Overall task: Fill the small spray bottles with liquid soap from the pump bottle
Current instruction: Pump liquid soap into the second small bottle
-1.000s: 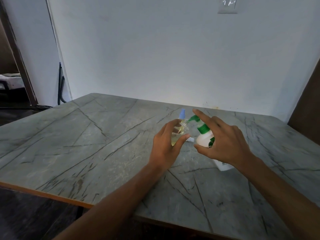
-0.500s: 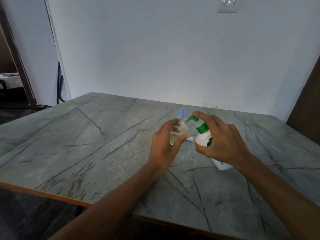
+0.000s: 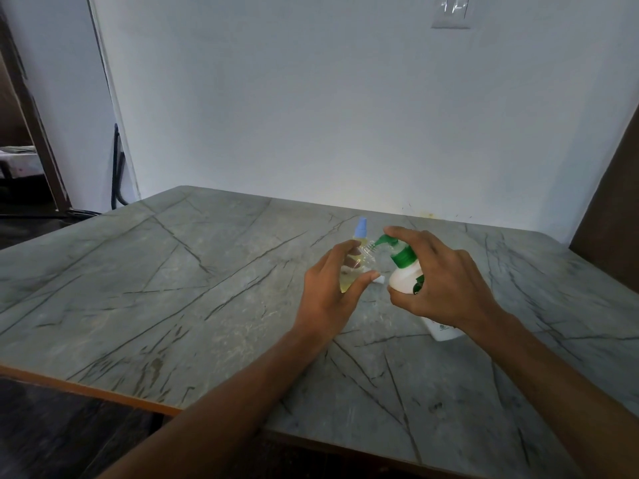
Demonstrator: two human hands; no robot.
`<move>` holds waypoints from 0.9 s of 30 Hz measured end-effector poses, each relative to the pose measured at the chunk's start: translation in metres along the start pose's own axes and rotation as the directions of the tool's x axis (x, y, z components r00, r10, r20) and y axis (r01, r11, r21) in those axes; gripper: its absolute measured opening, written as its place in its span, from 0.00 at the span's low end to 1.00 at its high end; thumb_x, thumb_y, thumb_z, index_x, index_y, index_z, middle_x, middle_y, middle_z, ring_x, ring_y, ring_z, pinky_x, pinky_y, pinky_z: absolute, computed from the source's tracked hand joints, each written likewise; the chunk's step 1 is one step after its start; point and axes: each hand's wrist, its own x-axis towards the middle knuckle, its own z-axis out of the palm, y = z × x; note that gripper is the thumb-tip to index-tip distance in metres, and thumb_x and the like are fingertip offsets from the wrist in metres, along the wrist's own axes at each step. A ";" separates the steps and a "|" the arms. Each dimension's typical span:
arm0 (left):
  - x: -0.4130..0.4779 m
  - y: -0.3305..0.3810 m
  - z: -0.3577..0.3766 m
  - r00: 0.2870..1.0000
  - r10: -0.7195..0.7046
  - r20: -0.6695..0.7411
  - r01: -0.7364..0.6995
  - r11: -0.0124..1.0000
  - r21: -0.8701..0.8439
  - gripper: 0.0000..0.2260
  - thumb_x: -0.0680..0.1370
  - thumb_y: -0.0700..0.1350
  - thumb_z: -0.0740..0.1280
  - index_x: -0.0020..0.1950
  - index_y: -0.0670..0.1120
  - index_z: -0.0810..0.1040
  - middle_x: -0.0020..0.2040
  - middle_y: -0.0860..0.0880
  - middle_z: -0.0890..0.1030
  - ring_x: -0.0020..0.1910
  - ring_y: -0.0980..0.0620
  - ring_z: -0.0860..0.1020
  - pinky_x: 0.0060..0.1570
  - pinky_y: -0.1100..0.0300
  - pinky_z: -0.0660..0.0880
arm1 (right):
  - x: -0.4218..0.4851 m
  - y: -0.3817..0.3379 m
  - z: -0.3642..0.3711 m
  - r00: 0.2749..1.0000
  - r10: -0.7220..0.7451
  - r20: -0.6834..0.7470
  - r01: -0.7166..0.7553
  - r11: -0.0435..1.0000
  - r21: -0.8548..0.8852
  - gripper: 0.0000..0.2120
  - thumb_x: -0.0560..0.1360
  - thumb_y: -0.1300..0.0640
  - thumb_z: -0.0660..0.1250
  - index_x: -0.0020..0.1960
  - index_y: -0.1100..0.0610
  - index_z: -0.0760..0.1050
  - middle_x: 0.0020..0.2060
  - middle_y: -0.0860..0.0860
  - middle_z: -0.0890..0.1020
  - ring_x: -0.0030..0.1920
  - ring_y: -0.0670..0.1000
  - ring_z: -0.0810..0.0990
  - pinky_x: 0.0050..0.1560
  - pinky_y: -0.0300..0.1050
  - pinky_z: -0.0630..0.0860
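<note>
- Two bottles meet over the table (image 3: 173, 288): left hand (image 3: 328, 292) wraps the small spray bottle (image 3: 347, 283), half hiding it, neck tilted right.
- Right hand (image 3: 446, 281) grips the pump bottle (image 3: 404, 276), leaning left, forefinger on its green pump; its middle is covered.

Looks matt and smooth on the table (image 3: 173, 288), grey stone-pattern with dark veins, wood-like at the edge (image 3: 86, 388). Reads as smooth white plastic on the pump bottle (image 3: 404, 280), green plastic on its pump head (image 3: 403, 256), clear plastic on the small spray bottle (image 3: 345, 283).
</note>
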 end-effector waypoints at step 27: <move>0.001 0.002 -0.001 1.000 -0.008 -0.004 0.008 1.000 0.026 0.24 0.71 0.50 0.75 0.64 0.44 0.76 0.53 0.50 0.82 0.46 0.63 0.76 0.46 0.80 0.68 | 0.001 -0.002 -0.001 0.999 0.030 -0.017 -0.029 0.999 0.037 0.40 0.59 0.43 0.74 0.69 0.46 0.65 0.47 0.51 0.79 0.36 0.52 0.78 0.35 0.47 0.79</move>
